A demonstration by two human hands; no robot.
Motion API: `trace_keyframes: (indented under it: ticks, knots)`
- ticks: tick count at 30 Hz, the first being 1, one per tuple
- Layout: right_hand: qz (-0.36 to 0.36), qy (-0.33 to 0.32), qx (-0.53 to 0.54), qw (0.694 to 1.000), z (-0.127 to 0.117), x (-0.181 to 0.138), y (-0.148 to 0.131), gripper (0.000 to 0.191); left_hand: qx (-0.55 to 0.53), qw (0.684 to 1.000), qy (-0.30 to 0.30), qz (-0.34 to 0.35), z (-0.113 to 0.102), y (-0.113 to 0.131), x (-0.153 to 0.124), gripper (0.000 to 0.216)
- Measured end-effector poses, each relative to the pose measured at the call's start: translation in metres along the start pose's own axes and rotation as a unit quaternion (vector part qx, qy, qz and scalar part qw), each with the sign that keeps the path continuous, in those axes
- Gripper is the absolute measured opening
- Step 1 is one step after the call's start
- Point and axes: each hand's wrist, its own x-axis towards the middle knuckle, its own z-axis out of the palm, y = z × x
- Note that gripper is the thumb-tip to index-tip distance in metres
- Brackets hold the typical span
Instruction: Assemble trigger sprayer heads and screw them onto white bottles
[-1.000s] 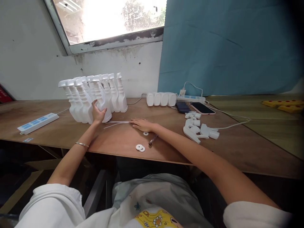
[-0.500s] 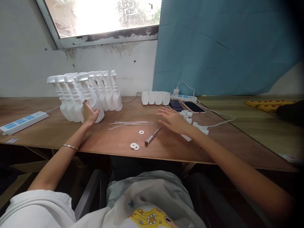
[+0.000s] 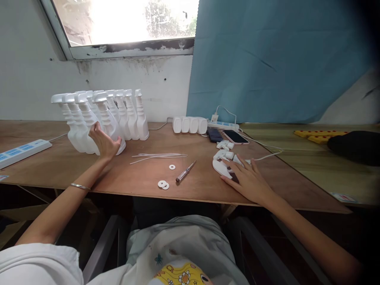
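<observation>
While the right hand (image 3: 251, 183) lies flat and spread over the pile of white trigger sprayer heads (image 3: 225, 163) near the table's front edge, fingers unclenched and only touching — nothing lifted — the left hand (image 3: 103, 143) rests open-palmed against the nearest white spray bottle (image 3: 111, 126), pressing rather than gripping. Risk, as judged: the bottles stand packed in close rows, so a sideways shove from that palm could topple several; loose heads could slide off the edge under the right hand. Between the hands lie thin dip tubes (image 3: 158, 156), washers (image 3: 163, 184) and a small screwdriver (image 3: 185, 171). Surface: bare plywood table (image 3: 142, 178). Beyond: phone (image 3: 236, 137), power strip (image 3: 19, 148), blue sheet (image 3: 267, 59), window (image 3: 127, 19).
</observation>
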Motion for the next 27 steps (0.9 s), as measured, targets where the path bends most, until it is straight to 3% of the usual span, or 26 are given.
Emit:
trace_keyframes:
  ticks: [3,4,6,7,9,10,12,16,20,24,27]
  knots:
    - [-0.028,0.031,0.034,0.999,-0.003,0.005,-0.007,0.049,-0.005,0.999,0.009,0.044,-0.008,0.018,0.002,0.072]
    - [-0.03,0.044,0.043,0.998,-0.003,0.008,-0.01,0.049,-0.02,0.997,-0.028,0.069,-0.01,0.027,0.003,0.061]
    - [-0.031,0.066,0.061,0.996,-0.001,0.018,-0.017,0.051,-0.076,0.972,-0.175,0.134,-0.014,0.048,0.005,0.036]
    - [-0.031,0.069,0.072,0.995,0.0,0.025,-0.02,0.054,-0.121,0.939,-0.276,0.165,-0.016,0.06,0.004,0.027]
    - [-0.029,0.058,0.101,0.993,0.0,0.041,-0.028,0.061,-0.216,0.829,-0.468,0.217,-0.017,0.087,-0.002,0.023]
    - [-0.023,0.052,0.116,0.992,0.0,0.05,-0.033,0.063,-0.248,0.769,-0.54,0.234,-0.016,0.099,-0.007,0.024]
    - [-0.012,0.057,0.141,0.988,-0.003,0.07,-0.045,0.067,-0.281,0.699,-0.614,0.237,-0.009,0.121,-0.019,0.03]
    - [-0.009,0.143,0.212,0.967,-0.007,0.11,-0.077,0.068,-0.278,0.681,-0.64,0.222,0.018,0.144,-0.033,0.033]
    - [-0.028,0.127,0.265,0.955,0.01,0.14,-0.101,0.054,-0.283,0.682,-0.644,0.201,0.041,0.15,-0.027,0.02]
    - [0.03,0.155,0.317,0.935,0.032,0.149,-0.102,0.031,-0.32,0.688,-0.63,0.164,0.05,0.149,-0.027,0.022]
    - [0.046,0.183,0.342,0.92,0.037,0.144,-0.094,0.026,-0.35,0.68,-0.628,0.145,0.052,0.144,-0.031,0.031]
